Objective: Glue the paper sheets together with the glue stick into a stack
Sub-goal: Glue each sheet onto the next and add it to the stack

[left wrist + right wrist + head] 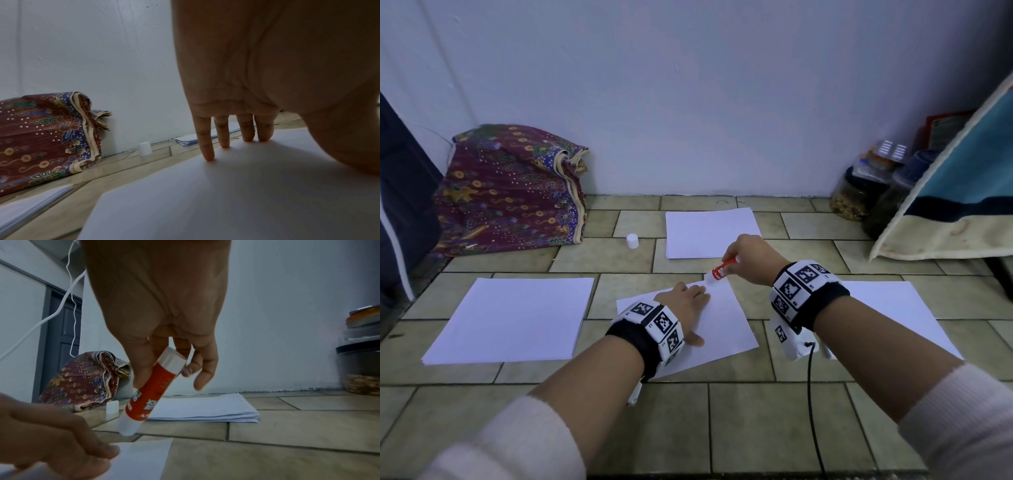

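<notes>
A tilted white sheet [722, 325] lies on the tiled floor in front of me. My left hand [685, 305] presses flat on it, fingers [207, 146] straight and spread. My right hand [748, 257] pinches a red-and-white glue stick [720, 270], uncapped, slanted down so its white tip [128, 430] hangs just over the sheet's far corner [152, 449]. Whether the tip touches the paper I cannot tell. The white cap [632, 241] stands on the floor to the far left.
White paper piles lie at the left [513, 318], far middle [710, 233] and right [893, 308]. A patterned cloth bundle [510, 188] leans on the wall at left. Jars [859, 192] and a blue cushion [962, 192] stand at right. A black cable [813, 411] trails from my right wrist.
</notes>
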